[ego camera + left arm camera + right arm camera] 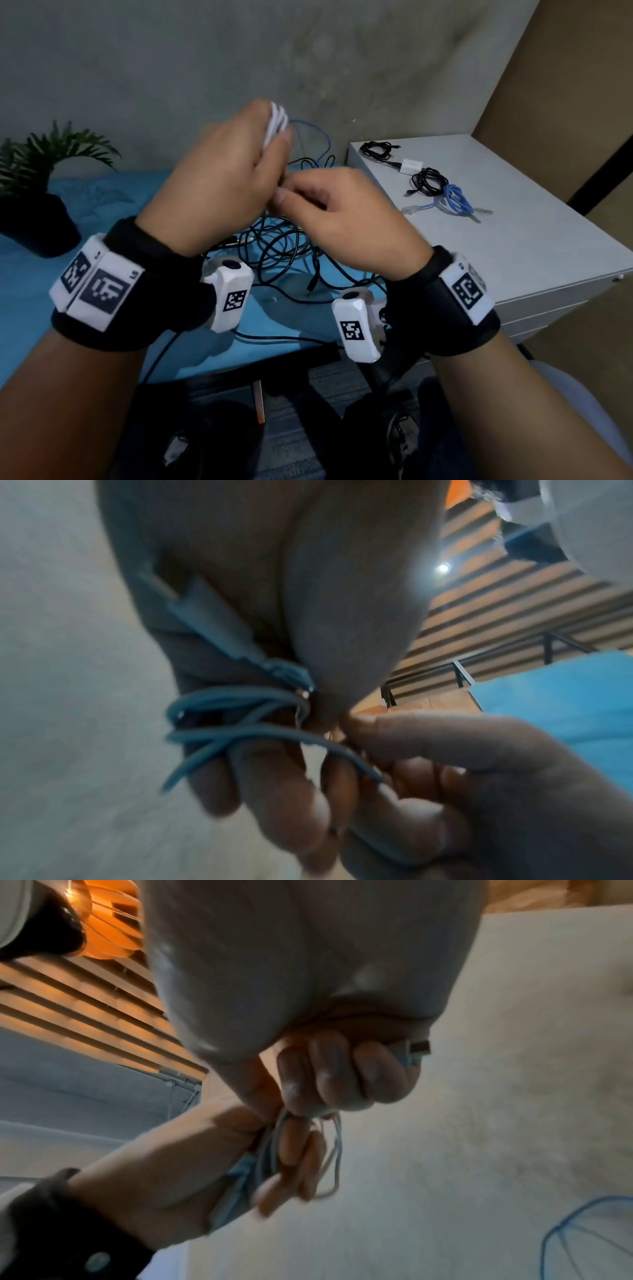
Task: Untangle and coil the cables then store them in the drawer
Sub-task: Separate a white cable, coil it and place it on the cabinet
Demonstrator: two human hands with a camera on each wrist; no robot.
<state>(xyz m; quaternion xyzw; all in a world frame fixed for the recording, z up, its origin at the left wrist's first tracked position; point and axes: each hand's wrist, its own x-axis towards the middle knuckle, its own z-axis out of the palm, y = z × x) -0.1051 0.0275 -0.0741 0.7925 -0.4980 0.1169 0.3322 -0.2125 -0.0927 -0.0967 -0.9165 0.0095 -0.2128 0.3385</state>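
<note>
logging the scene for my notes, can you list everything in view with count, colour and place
white cable: 1, white, looped in the left grip
tangled cables: several, mostly black, one blue, on the blue cloth
coiled cables: 3, two black, one blue, on the cabinet top
adapter: 1, white, on the cabinet top
cabinet: 1, light grey, right of the table
blue cloth: 1, over the table
potted plant: 1, green in a black pot, far left
left hand: holds the coil
right hand: pinches the cable's end

plant (37, 178): far-left of worktop (113, 212)
cable tangle (284, 253): worktop right edge, under hands
cabinet (513, 240): right of worktop
coiled cables (431, 185): on cabinet top, far-left part
</note>
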